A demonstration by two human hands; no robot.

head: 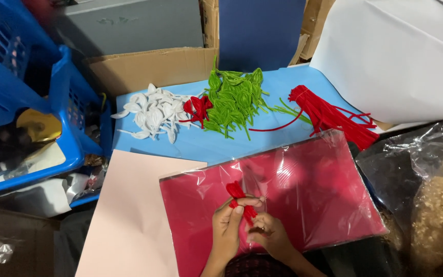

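While blue plastic crates (6, 87) are standing at the far left, a pale pink sheet (129, 220) is lying just right of them, near the viewer. Farther off, on the blue board (196, 146), white pipe-cleaner leaves (152, 115), green pipe-cleaner leaves (234, 100) and a bundle of straight red pipe cleaners (329, 115) are lying in a row. Over the plastic-wrapped red paper pack (308, 195), a folded red pipe-cleaner piece (239, 197) is being pinched by the left hand (226, 228), its fingers closed narrowly around the loops. The lower end is being gripped by the right hand (270, 236), fingers curled tight. The twist is probably best made snugly, with the loops being kept even.
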